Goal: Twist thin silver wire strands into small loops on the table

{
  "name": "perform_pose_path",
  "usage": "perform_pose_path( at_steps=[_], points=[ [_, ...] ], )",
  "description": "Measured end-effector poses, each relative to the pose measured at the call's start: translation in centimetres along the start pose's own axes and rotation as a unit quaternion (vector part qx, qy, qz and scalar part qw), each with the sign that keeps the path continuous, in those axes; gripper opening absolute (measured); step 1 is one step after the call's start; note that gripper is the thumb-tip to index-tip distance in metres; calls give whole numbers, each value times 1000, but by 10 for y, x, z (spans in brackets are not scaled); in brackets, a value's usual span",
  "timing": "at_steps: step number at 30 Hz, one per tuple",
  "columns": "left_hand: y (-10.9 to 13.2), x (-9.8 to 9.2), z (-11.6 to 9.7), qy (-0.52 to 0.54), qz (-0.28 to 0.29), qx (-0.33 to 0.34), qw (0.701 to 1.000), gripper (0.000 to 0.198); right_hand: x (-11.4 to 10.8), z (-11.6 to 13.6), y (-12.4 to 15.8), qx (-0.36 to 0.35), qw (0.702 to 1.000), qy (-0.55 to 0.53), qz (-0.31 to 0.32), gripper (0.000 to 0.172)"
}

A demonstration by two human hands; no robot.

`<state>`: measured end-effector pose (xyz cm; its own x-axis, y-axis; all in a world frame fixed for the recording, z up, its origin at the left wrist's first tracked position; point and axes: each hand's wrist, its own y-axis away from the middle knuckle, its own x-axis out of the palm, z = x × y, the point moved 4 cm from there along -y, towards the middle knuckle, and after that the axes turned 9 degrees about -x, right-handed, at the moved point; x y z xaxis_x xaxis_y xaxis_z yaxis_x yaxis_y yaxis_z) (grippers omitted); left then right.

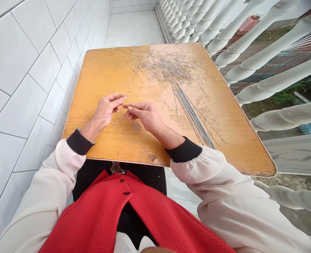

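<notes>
Both of my hands meet over the near-left part of a worn wooden table (108, 70). My left hand (108, 108) pinches one end of a thin wire (121, 118) between thumb and fingers. My right hand (142, 113) pinches the same wire just to the right, fingertips almost touching the left ones. The wire curls in small loops below and above my fingers. Farther back lies a tangled heap of thin wires (168, 66). A bundle of straight wires (192, 117) runs from that heap toward the near right edge.
A white tiled wall (26, 70) stands close on the left of the table. White balusters (263, 49) of a railing line the right side, with ground outside beyond them. A white tiled floor (134, 28) stretches past the table's far edge.
</notes>
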<state>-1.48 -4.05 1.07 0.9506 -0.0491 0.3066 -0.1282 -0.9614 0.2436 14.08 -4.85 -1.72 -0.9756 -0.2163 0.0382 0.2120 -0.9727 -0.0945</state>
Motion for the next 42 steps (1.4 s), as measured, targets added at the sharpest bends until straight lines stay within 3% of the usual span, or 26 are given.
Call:
perform_pose_path(
  at_steps=[7, 11, 18, 24, 31, 42],
  points=[
    [-4, -1, 2, -61, -6, 24, 998, 21, 2, -3, 1, 9, 999, 26, 29, 12],
    [-3, -3, 1, -94, -16, 35, 995, 23, 0, -3, -1, 15, 997, 41, 58, 26],
    [0, 4, 6, -174, 17, 10, 984, 25, -22, 14, -10, -64, 996, 22, -65, 28],
    [1, 8, 9, -161, 1, 29, 987, 31, -19, 12, -12, -78, 994, 11, -77, 16],
    [4, 11, 6, -104, 7, 14, 994, 33, -14, 10, -11, -71, 996, -18, -51, 19],
    [4, 12, 13, -104, 25, -9, 994, 28, -15, 5, -7, -56, 993, -31, -101, 25]
  ],
)
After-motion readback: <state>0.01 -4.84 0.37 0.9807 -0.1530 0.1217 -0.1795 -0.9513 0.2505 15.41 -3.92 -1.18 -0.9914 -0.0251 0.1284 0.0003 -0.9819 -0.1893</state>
